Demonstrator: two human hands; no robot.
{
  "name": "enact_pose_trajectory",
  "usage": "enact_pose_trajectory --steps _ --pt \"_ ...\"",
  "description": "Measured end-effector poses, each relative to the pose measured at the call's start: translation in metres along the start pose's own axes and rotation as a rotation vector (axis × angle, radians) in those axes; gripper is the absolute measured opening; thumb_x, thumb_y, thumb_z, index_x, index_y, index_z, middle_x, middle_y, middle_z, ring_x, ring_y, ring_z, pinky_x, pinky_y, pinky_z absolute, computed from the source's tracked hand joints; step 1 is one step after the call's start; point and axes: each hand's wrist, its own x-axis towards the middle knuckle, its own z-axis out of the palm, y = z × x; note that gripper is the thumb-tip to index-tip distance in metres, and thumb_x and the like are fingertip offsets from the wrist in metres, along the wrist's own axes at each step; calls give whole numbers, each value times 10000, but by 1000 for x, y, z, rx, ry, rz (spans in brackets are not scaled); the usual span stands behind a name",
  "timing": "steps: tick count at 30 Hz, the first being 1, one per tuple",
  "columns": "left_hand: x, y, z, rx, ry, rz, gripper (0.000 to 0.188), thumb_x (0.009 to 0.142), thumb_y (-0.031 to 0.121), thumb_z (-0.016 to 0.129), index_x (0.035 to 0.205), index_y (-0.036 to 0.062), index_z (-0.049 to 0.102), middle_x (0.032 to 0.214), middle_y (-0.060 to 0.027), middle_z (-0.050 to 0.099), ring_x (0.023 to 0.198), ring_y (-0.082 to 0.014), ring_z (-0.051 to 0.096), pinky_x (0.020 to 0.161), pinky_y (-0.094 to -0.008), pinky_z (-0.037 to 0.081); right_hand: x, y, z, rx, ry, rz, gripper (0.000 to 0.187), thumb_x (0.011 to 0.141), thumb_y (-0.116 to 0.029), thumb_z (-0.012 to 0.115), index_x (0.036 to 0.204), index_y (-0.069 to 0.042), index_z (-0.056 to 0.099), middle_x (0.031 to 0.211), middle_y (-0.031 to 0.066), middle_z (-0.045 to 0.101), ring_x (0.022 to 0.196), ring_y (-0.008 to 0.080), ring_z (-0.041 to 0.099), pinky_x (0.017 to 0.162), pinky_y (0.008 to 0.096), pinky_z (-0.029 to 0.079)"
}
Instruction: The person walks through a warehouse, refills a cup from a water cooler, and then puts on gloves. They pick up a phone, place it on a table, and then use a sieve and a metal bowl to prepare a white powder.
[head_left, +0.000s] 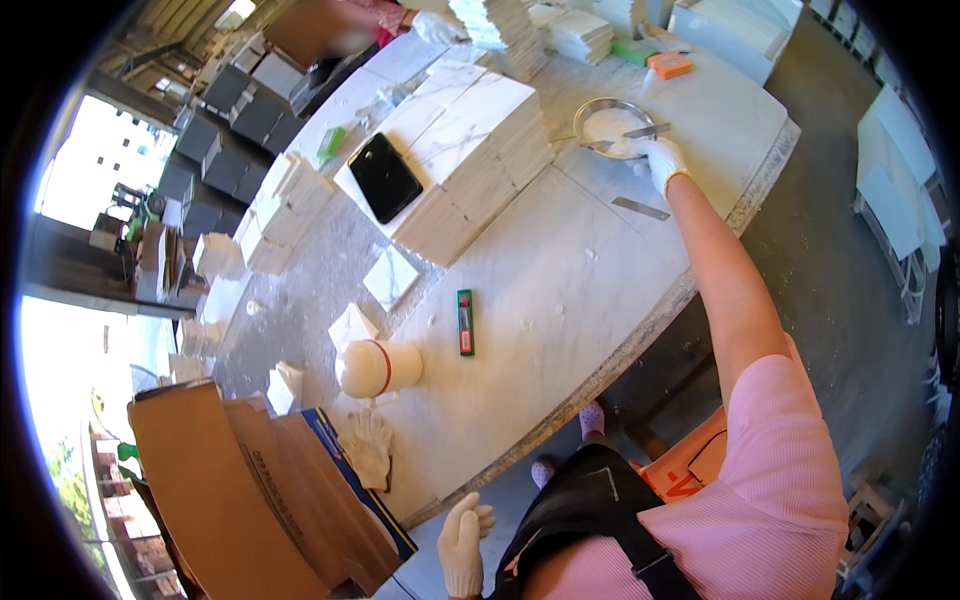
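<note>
My right hand [662,164], in a white glove, reaches across the table to the near right rim of a round metal bowl [584,116] with white material in it. Its fingertips are too small and partly hidden to show whether they grip anything. One flat metal blade [648,130] rests across the bowl's rim just above the fingers, and another blade [597,144] lies at its lower edge. A third flat metal strip [640,208] is on the tabletop below the hand. Low by the table's front edge, my gloved left hand [462,548] hangs with loosely bent, parted fingers, holding nothing.
Stacks of marbled white tiles [470,170] stand mid-table, with a black tablet [385,178] on top. A green-and-red narrow box [465,322], a cream cylinder [378,368], a loose glove [366,448] and a cardboard box [240,490] lie nearer. Another person's gloved hand [438,28] is at the far side.
</note>
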Motion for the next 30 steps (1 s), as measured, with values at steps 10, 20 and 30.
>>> enact_pose_trajectory --steps 10,20,30 --pt "59 29 30 -42 -172 111 433 1006 295 451 1298 -8 552 1053 -120 674 896 -172 646 768 -280 497 -116 -12 -9 -159 -228 -111 229 771 -130 638 986 -72 693 772 11 660 552 73 546 445 224 413" --pt "129 39 69 -518 -469 65 521 1006 288 468 1452 35 378 1309 -137 558 1071 -210 627 849 -320 522 -298 37 19 -181 -748 243 327 818 -118 630 1124 -3 641 793 31 656 586 73 586 452 211 431" --pt "102 6 54 -517 -394 -15 443 903 119 525 1324 -13 483 1204 -108 606 992 -170 640 782 -281 534 -315 42 46 -271 -851 -67 461 845 -126 727 1279 -71 582 1041 33 638 955 96 581 864 273 477"
